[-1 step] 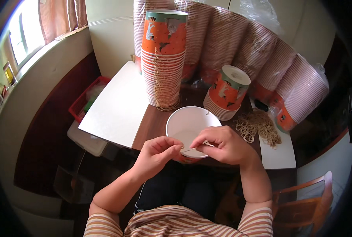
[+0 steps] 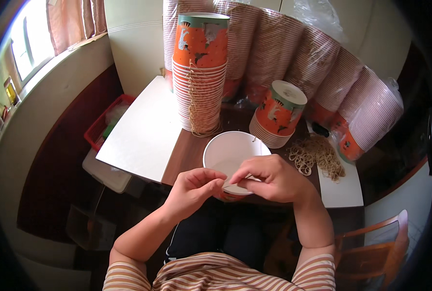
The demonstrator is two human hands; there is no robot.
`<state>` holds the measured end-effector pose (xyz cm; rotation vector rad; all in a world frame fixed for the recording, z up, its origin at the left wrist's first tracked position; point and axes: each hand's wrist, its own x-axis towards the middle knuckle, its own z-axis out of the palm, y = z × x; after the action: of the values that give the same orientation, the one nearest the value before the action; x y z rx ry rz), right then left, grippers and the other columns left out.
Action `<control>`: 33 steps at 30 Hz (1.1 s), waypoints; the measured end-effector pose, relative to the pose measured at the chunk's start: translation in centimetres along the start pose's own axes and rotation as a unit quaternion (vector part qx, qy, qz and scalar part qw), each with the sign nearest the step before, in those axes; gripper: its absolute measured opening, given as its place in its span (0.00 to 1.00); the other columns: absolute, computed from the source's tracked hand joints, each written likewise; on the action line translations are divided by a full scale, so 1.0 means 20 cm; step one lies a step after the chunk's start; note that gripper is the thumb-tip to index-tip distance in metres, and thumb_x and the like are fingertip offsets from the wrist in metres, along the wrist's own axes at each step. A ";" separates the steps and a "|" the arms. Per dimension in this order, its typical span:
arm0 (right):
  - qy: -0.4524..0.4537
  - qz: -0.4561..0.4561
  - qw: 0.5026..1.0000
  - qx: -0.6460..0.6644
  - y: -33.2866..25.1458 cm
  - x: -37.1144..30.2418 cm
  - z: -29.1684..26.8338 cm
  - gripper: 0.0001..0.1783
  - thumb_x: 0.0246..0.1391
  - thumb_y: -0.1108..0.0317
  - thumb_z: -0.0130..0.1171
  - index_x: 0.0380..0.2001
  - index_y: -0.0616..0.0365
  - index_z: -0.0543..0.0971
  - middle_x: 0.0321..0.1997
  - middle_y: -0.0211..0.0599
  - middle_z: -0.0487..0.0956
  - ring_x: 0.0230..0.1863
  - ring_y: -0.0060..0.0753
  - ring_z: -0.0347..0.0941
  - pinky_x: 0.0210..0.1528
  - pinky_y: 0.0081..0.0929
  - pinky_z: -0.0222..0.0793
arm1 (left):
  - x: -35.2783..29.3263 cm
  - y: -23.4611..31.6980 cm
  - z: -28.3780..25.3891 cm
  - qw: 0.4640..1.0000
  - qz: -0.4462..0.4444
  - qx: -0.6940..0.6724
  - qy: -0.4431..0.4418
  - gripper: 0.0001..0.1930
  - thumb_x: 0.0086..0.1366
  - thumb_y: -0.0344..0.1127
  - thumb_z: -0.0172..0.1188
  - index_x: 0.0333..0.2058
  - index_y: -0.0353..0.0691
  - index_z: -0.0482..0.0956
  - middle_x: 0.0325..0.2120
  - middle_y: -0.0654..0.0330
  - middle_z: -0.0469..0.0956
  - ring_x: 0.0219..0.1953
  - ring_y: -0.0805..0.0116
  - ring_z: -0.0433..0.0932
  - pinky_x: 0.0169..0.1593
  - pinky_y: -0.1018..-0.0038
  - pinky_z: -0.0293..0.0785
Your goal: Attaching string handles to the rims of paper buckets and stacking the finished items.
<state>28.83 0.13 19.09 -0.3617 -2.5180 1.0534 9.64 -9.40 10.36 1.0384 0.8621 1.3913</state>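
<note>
Right hand [image 2: 276, 178] edged toward left hand [image 2: 195, 188], both pinching cord [image 2: 229, 185]; bucket [image 2: 225, 151] mouth-up, axis roughly upright.

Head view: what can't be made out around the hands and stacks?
Cord, head view: too thin to trace, partly hidden by the left hand and right hand.
Bucket, head view: outer wall mostly hidden by its rim and the hands.
Rear left stack, head view: top cut off by the upper edge.

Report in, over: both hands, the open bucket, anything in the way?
Left hand, right hand: pinching thin cord at near rim. White-lined bucket: open end up. Closest clutter: short bucket stack, beyond; cord pile, right.
</note>
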 end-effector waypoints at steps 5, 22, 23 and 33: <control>-0.026 -0.058 0.998 -0.004 0.03 0.14 0.05 0.07 0.47 0.76 0.59 0.33 0.60 0.79 0.30 0.36 0.80 0.30 0.28 0.77 0.34 0.22 0.70 | 0.01 0.03 0.01 0.997 -0.018 0.026 -0.074 0.12 0.63 0.31 0.58 0.41 0.28 0.76 0.29 0.62 0.79 0.33 0.78 0.76 0.39 0.82 0.73; 0.129 -0.062 0.979 -0.144 0.16 -0.07 0.21 0.09 0.39 0.71 0.64 0.27 0.55 0.77 0.35 0.30 0.74 0.37 0.35 0.70 0.44 0.32 0.61 | 0.03 0.01 -0.02 0.998 -0.025 0.018 -0.049 0.09 0.64 0.32 0.56 0.36 0.30 0.78 0.25 0.58 0.78 0.27 0.75 0.75 0.33 0.79 0.72; 0.125 -0.077 0.979 -0.139 0.17 -0.06 0.22 0.08 0.39 0.72 0.63 0.27 0.54 0.77 0.32 0.29 0.73 0.36 0.35 0.70 0.42 0.32 0.61 | 0.02 0.00 -0.03 0.998 -0.019 0.014 -0.055 0.09 0.65 0.32 0.56 0.37 0.30 0.77 0.27 0.59 0.79 0.28 0.77 0.75 0.34 0.81 0.72; 0.227 -0.044 0.940 -0.252 -0.01 -0.20 0.38 0.11 0.38 0.77 0.66 0.29 0.57 0.78 0.29 0.32 0.74 0.28 0.36 0.72 0.33 0.30 0.68 | -0.12 -0.08 0.00 0.992 0.060 0.103 0.027 0.04 0.59 0.23 0.60 0.34 0.33 0.75 0.29 0.64 0.79 0.30 0.83 0.75 0.32 0.87 0.70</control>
<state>29.01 -6.21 13.29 -0.5544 -2.3085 0.2283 10.03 -11.71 8.63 1.2320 1.0139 1.4576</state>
